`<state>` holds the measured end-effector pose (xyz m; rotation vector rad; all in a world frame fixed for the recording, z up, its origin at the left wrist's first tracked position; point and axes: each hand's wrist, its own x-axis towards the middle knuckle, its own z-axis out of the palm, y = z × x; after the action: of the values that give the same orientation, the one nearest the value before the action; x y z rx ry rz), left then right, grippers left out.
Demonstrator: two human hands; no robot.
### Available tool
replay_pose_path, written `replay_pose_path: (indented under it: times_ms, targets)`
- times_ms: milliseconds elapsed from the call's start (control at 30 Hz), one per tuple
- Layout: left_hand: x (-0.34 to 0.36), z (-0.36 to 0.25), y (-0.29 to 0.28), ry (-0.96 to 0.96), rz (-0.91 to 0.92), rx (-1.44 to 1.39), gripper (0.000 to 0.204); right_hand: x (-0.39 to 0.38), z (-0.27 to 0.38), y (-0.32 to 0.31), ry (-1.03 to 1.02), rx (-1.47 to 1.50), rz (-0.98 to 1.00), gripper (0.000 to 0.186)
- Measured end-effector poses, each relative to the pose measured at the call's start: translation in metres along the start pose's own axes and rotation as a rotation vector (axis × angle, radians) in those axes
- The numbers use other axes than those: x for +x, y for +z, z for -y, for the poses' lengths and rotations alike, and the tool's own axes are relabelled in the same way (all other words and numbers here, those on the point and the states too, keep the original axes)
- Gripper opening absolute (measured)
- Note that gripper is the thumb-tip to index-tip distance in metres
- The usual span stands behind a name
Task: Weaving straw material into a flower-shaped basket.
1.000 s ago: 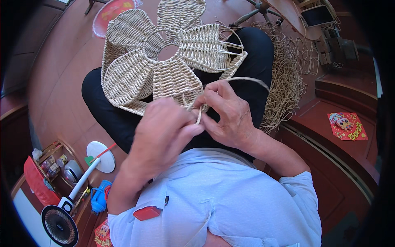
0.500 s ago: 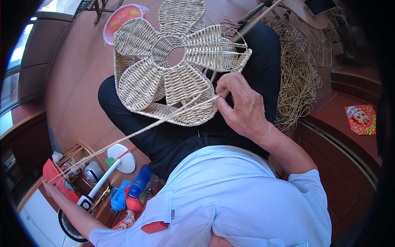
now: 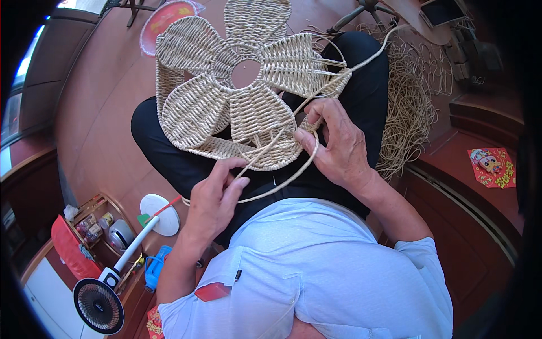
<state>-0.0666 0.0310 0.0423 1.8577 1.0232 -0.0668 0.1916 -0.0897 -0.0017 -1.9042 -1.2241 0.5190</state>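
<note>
A flower-shaped woven straw piece (image 3: 195, 110) with a round opening in its middle rests on my lap, its petals joined to a woven outer band. My right hand (image 3: 339, 147) pinches the band's near right edge between thumb and fingers. Below the nearest petal, my left hand (image 3: 217, 195) is closed on a pale twisted straw cord (image 3: 285, 186). From the left hand, cord runs up to the woven edge, and another length loops under toward my right hand. A loose cord end also stretches to the far right, over my knee.
A big tangle of straw cord (image 3: 409, 113) lies on the floor at the right. At the lower left are a small fan (image 3: 99, 305), a wooden box (image 3: 101, 206) of small items and a blue flask (image 3: 153, 270). A red plastic-wrapped tray (image 3: 164, 25) sits at the far left.
My left hand has come back from the far lower left to near the weave. The cord, stretched taut before, now hangs in a loose loop. My right hand stays at the edge.
</note>
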Motion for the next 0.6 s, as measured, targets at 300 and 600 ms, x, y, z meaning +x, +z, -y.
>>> replay_pose_path:
  times_ms: [300,600]
  targets:
    - [-0.074,0.242,-0.365,0.034,-0.903,0.299,0.027,0.000,0.001,-0.004,0.030,-0.018,0.038,0.040]
    - [-0.014,0.136,-0.342,0.045,-0.952,0.720,0.038,-0.004,-0.002,-0.003,0.031,0.003,-0.001,0.027]
